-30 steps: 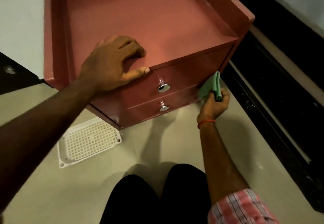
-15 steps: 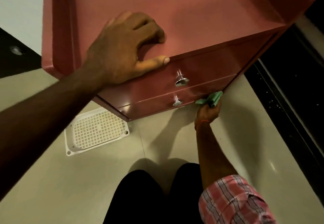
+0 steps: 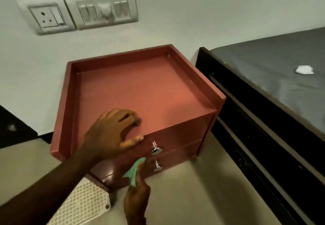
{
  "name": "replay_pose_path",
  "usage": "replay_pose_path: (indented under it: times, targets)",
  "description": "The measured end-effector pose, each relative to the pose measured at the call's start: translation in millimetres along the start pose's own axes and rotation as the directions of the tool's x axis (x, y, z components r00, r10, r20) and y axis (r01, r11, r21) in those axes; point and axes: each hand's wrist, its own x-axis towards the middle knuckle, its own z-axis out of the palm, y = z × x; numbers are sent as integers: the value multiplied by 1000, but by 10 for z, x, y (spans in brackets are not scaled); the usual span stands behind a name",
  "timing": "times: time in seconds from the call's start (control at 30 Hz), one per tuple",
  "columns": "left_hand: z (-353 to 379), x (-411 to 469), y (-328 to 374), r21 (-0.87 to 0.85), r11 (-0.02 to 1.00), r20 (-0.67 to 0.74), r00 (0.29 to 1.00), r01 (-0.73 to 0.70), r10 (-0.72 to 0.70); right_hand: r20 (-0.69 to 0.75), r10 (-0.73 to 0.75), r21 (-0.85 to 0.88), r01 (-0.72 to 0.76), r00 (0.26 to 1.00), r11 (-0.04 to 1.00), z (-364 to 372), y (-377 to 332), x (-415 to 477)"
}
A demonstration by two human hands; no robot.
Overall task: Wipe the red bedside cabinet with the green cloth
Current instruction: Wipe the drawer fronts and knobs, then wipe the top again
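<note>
The red bedside cabinet (image 3: 140,91) stands against the wall, with a raised rim round its top and two drawers with chrome knobs (image 3: 155,150) on its front. My left hand (image 3: 112,133) lies spread on the front edge of the top, thumb along the edge, holding nothing. My right hand (image 3: 138,195) reaches up from below and grips the folded green cloth (image 3: 134,171), which is pressed on the lower drawer front just left of the lower knob (image 3: 157,166).
A dark bed frame (image 3: 246,136) with a grey mattress (image 3: 281,63) sits close on the cabinet's right. A white perforated grid panel (image 3: 84,205) lies on the floor at the cabinet's left front corner. Switches and a socket (image 3: 47,16) are on the wall above.
My right hand has carried the green cloth from the right end of the drawer fronts to the left of the knobs. The view has tilted up, and the wall and bed show.
</note>
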Motion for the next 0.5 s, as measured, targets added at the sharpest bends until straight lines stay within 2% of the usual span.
replay_pose_path:
  times: [0.03,0.07,0.1,0.13,0.17,0.2,0.23,0.27,0.3,0.33,0.43,0.5]
  targets:
    - [-23,8,10,2,1000,12,1000,9,-9,-66,33,-156,-43,997,987,-30,172,-14]
    - [-16,-24,30,10,1000,18,1000,3,-3,-24,17,-282,-23,1000,959,-139,343,-108]
    - [-23,-31,41,4,1000,24,1000,1,-1,79,32,-370,0,996,929,-248,410,-195]
    - [-19,-38,40,-2,1000,21,1000,-4,4,155,74,-398,-7,985,917,-365,534,-314]
    - [-16,-27,26,-8,1000,15,1000,-7,7,70,-11,-471,43,998,881,-537,558,-265]
    - [-5,-21,18,-3,1000,12,1000,-7,7,-115,-57,-406,5,992,914,-681,560,-188]
    - [2,-20,18,-3,1000,12,1000,-6,6,-297,-84,-277,-2,951,961,-822,526,-91]
    - [8,-13,9,0,1000,12,1000,-3,3,-423,-106,-163,40,900,986,-877,467,4]
    - [25,-16,-6,-7,1000,12,1000,1,-1,-470,-128,-121,80,873,989,-878,382,49]
    - [34,-17,-16,-8,1000,4,1000,-6,6,-439,-172,-156,114,882,981,-820,315,87]
    - [37,-15,-28,-28,1000,4,1000,-12,13,-140,-289,-355,225,947,908,-441,314,172]
    - [43,-8,-26,-32,999,8,1000,-12,12,-125,-376,-499,269,918,824,-184,450,202]
